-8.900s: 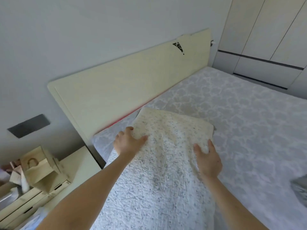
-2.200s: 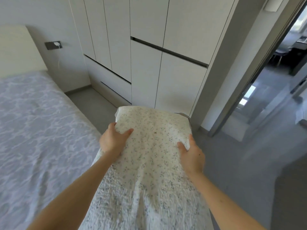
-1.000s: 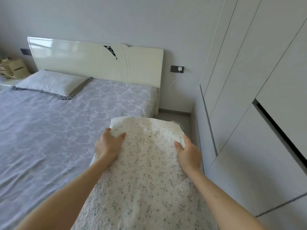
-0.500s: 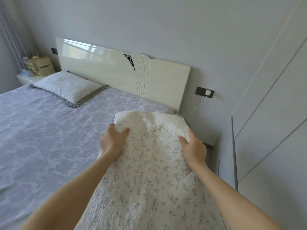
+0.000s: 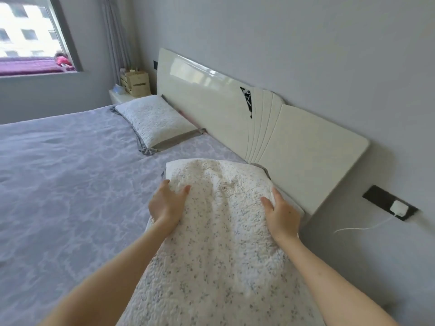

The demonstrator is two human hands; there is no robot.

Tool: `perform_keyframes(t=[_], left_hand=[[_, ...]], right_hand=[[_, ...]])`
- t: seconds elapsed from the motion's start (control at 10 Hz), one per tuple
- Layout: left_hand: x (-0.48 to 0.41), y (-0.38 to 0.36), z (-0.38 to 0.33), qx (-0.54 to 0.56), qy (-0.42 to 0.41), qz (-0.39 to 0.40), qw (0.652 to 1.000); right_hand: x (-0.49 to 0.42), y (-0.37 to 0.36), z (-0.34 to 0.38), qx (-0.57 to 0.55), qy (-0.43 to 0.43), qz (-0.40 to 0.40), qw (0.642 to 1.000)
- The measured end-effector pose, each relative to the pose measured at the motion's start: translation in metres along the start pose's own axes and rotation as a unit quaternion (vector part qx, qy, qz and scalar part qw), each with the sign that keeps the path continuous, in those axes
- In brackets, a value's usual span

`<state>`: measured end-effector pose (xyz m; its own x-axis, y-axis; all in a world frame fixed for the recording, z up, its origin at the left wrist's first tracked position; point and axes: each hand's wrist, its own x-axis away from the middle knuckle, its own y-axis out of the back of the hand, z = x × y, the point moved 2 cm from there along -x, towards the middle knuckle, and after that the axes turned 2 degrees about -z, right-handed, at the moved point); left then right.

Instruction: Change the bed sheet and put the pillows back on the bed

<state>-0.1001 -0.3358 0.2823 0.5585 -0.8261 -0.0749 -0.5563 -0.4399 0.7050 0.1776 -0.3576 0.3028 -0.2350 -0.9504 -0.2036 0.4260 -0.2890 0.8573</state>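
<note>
You are standing in a grey-walled bedroom beside a lilac patterned bed sheet. Your left hand is laying its thumb on top of the white quilted blue-flecked pillow, with its fingers curling under the left edge. Your right hand is gripping the right edge likewise. The pillow is sitting between both hands, over the sheet beside the glossy cream headboard. A second white quilted pillow is lying farther along.
</note>
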Motion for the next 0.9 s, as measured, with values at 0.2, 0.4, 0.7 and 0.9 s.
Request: perform_keyframes(t=[0.2, 0.4, 0.7, 0.9], left_hand=[[-0.086, -0.058, -0.040, -0.019, 0.047, -0.023, 0.998], [-0.152, -0.107, -0.056, -0.022, 0.101, -0.044, 0.994], [-0.246, -0.181, -0.099, 0.011, 0.186, -0.136, 0.973], [-0.308, -0.216, -0.105, -0.056, 0.264, -0.068, 0.960]], right_hand=[[-0.133, -0.054, -0.001, 0.004, 0.044, 0.011, 0.999], [-0.249, -0.114, 0.000, -0.031, 0.094, 0.038, 0.994], [-0.430, -0.196, 0.017, -0.050, 0.242, 0.028, 0.968], [-0.536, -0.232, 0.048, 0.079, 0.236, 0.104, 0.963]])
